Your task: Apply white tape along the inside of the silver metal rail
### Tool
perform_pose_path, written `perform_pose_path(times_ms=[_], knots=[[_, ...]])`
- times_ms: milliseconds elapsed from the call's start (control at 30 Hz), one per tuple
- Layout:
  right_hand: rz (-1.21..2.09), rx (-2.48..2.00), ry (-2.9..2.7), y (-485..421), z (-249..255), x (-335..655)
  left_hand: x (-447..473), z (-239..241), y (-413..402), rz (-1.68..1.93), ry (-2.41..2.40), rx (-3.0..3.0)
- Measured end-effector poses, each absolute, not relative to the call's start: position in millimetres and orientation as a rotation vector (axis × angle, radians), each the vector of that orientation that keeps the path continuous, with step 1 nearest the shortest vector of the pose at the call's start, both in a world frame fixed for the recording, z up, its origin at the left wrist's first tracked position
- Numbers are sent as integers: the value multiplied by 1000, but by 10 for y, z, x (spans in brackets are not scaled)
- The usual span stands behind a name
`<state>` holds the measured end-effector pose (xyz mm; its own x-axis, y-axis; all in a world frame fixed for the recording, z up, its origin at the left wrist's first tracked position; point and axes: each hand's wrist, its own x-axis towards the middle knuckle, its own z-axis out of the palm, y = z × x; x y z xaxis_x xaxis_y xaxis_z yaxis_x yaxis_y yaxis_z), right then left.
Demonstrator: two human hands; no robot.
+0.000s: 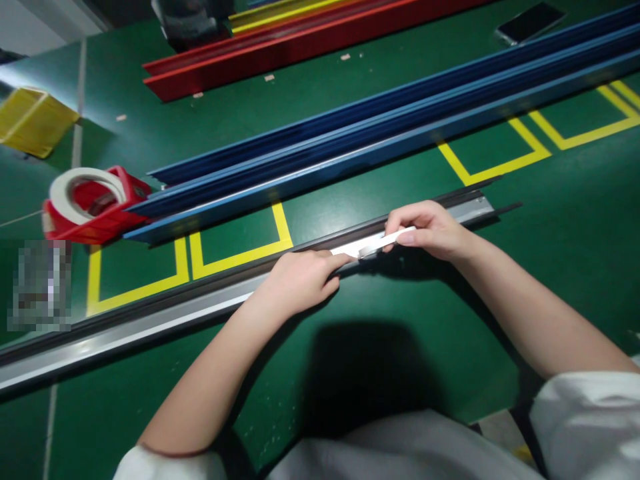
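Note:
A long grey metal channel [160,313] with dark edges lies slantwise across the green table in front of me. My left hand [303,280] grips its near edge, the index finger pressed on a bright white strip [345,251] inside the channel and the thumb on the near side. Farther right, my right hand [425,230] is closed around a slim white tool [385,241], pinched between thumb and fingers. The tool's tip, which looks metallic, points left and rests close to my left index fingertip. Whether the tip touches the strip, I cannot tell.
Beyond the channel lie long blue channels [320,160] and a red one [280,50]. A red holder [107,223] with a white tape roll [63,193] stands left, near a yellow box [37,123]. A phone [530,25] lies far right. Yellow tape outlines [240,261] mark the table.

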<state>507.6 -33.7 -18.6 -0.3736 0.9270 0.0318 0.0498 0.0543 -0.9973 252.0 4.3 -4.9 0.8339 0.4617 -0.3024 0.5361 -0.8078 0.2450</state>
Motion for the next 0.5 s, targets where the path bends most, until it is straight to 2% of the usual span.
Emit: perform_pose_path(times_ms=[500], knots=[[1285, -995, -1459, -369, -256, 5055, 2505, -83, 24, -314, 756, 2692]])
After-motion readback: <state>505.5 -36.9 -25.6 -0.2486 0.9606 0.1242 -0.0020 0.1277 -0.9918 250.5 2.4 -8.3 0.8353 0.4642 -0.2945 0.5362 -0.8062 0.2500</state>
